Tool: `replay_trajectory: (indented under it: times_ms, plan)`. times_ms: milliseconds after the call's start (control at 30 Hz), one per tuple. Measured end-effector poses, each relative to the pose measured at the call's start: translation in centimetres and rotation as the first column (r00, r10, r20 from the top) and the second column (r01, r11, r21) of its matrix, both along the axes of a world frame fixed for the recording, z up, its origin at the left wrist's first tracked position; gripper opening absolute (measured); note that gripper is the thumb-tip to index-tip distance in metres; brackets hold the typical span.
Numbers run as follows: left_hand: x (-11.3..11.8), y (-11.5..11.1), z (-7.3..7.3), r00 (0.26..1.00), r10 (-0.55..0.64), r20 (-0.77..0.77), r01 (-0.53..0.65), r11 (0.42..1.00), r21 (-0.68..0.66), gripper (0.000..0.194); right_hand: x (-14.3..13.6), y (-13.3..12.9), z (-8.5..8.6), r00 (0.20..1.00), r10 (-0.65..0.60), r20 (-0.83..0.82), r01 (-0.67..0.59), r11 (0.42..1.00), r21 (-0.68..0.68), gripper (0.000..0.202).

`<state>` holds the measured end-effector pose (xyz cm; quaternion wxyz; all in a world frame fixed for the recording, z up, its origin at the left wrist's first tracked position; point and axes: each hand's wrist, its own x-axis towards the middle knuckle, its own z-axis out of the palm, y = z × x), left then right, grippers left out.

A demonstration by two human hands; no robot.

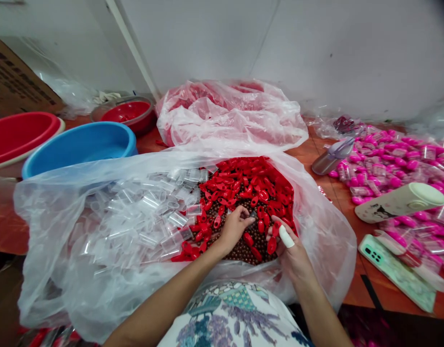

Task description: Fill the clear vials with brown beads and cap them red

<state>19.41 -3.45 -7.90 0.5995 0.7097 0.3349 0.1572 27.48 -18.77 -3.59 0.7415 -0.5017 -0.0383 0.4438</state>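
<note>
My left hand [236, 226] is closed over a bed of brown beads [240, 251]. Its fingers curl round what looks like a clear plastic tube [254, 215], mostly hidden by the hand. Just to the right, my right hand [290, 248] pinches a red plastic cap [272, 244] with an oval loop end; a white cover [286, 236] wraps one of its digits. Loose red caps [243, 180] lie over the beads beyond both hands. On the left, a heap of clear tubes [135, 221] fills the same open plastic bag [326, 241].
Behind stands another plastic bag [232, 120] with red contents. At left are a blue basin [81, 144], red basins [23, 135] and a cardboard box [19, 77]. Rightward lie pink-capped tubes [395, 159], a cream bottle [398, 205], a grey bottle [332, 156] and a phone [398, 274].
</note>
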Motion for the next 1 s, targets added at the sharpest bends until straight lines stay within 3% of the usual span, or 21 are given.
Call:
replay_trajectory:
  times_ms: [100,200,500,633,767,867,1000]
  plan:
    - [0.1,0.0,-0.3,0.991,0.038,0.130,-0.011,0.980,-0.198,0.021,0.0,-0.2,0.1,1.000,0.006,-0.004,-0.006,1.000,0.013,0.045]
    - [-0.2,0.2,0.0,0.985,0.072,0.156,-0.012,0.933,-0.359,0.030,0.1,-0.2,0.1,1.000,0.015,0.002,-0.015,1.000,0.014,0.047]
    - [-3.8,0.3,2.1,0.987,0.061,0.146,0.043,0.784,-0.619,0.045,0.4,0.9,-0.7,0.979,0.058,0.195,-0.028,0.988,-0.150,0.042]
    - [-5.4,0.1,3.0,0.985,0.111,0.132,0.019,0.694,-0.720,0.045,0.1,2.1,0.0,0.911,0.178,0.371,-0.090,0.966,-0.242,0.041]
    - [-6.4,-0.2,3.8,0.976,0.149,0.156,0.036,0.602,-0.798,0.044,-0.5,3.2,0.8,0.851,0.247,0.463,-0.141,0.957,-0.252,0.038]
    - [-6.9,-0.3,3.9,0.969,0.157,0.191,0.060,0.600,-0.798,0.044,-0.8,3.6,1.1,0.858,0.239,0.455,-0.141,0.961,-0.240,0.038]
    - [-7.1,-0.4,3.5,0.967,0.109,0.230,0.096,0.682,-0.725,0.046,-1.0,3.7,1.0,0.856,0.267,0.443,-0.175,0.955,-0.238,0.039]
